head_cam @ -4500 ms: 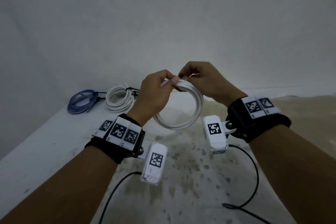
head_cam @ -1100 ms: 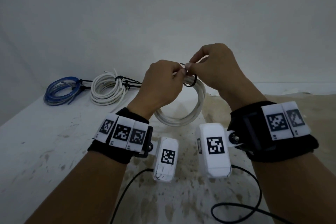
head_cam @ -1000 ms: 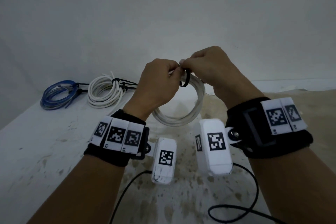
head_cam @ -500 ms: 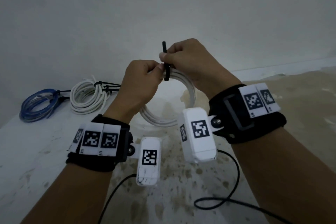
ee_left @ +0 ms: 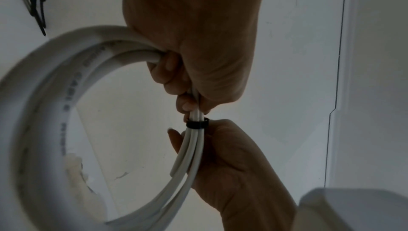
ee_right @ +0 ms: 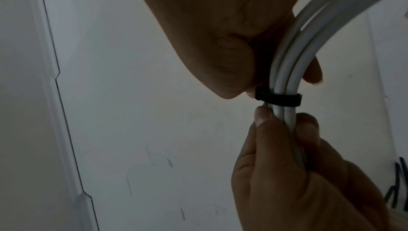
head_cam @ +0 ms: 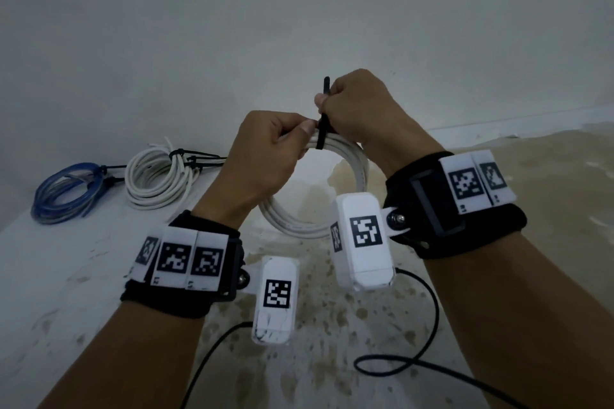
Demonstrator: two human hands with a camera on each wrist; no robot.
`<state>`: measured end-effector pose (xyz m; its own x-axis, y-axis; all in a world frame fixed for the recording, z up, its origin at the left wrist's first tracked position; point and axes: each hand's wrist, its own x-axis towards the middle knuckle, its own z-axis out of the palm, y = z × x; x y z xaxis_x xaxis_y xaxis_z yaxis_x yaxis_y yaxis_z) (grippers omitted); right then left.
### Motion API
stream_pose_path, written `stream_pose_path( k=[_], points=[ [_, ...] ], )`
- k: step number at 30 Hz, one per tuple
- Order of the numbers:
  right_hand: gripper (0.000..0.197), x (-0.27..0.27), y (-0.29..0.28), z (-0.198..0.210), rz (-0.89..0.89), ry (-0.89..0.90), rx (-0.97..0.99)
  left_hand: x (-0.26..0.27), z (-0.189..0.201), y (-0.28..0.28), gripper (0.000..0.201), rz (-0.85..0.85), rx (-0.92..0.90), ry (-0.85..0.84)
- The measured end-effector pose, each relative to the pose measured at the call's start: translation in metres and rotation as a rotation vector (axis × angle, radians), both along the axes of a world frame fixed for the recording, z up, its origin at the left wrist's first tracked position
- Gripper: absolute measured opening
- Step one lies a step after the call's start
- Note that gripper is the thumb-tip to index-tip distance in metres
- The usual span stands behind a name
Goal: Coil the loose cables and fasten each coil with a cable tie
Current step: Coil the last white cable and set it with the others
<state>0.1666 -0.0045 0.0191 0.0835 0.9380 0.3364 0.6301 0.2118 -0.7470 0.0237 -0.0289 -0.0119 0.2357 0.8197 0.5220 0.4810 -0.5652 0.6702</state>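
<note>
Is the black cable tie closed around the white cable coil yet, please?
Closed: the black cable tie fully bands the white cable coil, tail upright.

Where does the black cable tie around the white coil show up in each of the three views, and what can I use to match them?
Head: black cable tie at centre, between both hands, its tail sticking up.
Left wrist: a thin band at centre, below the left hand.
Right wrist: a band right of centre, below the right hand.
Shared landmark: the white coil it wraps.

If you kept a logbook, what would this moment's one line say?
step: tightening tie | left hand: grips white cable coil | right hand: pulls black cable tie tail upward | done: blue coil, white coil tied
</note>
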Motion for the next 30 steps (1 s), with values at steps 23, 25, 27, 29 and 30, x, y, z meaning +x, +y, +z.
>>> stream_pose_path(
  k=[23, 25, 27, 29, 30],
  points=[
    [0.016, 0.008, -0.002, 0.004, 0.243, -0.267, 0.037, 0.010, -0.013, 0.008, 0.026, 0.126, -0.261, -0.282],
    [0.025, 0.006, -0.002, 0.004, 0.245, -0.247, 0.041, 0.008, -0.012, 0.009, 0.025, 0.125, -0.264, -0.312],
    [0.032, 0.004, -0.002, 0.003, 0.255, -0.215, 0.028, 0.007, -0.013, 0.010, 0.025, 0.131, -0.258, -0.328],
    [0.032, 0.004, -0.003, 0.002, 0.274, -0.184, 0.012, 0.006, -0.013, 0.010, 0.026, 0.141, -0.248, -0.327],
    [0.031, 0.004, -0.003, 0.002, 0.284, -0.178, 0.011, 0.006, -0.014, 0.010, 0.026, 0.143, -0.243, -0.324]
  ],
)
